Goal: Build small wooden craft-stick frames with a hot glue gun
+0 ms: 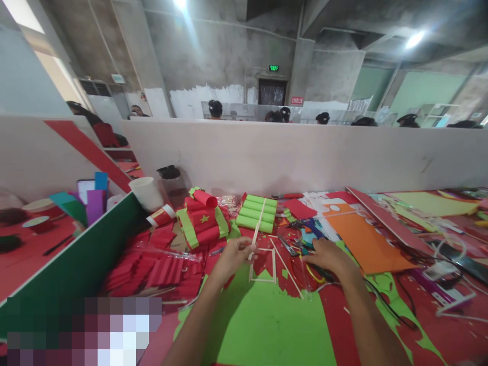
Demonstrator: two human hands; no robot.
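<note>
Thin wooden sticks point(258, 223) stand tilted upward in my left hand point(239, 251), its thumb and fingers pinching them near the lower end. Just below lies a rectangular frame of thin sticks point(274, 267), partly on a green sheet point(267, 325). A longer loose stick point(286, 267) slants beside the frame. My right hand point(328, 256) is down at a cluster of tools, fingers curled; what they grip is partly hidden. Metal-jawed pliers point(288, 247) lie at its fingertips, and a yellow-handled tool point(315, 274) sits under the hand.
Red and green paper rolls with a star point(205, 219) and a row of green rolls point(257, 212) stand behind. Folded red paper point(163, 272) is heaped left. Orange sheets point(366, 244) and cables point(392, 307) lie right. A white partition point(290, 157) borders the table; people sit beyond.
</note>
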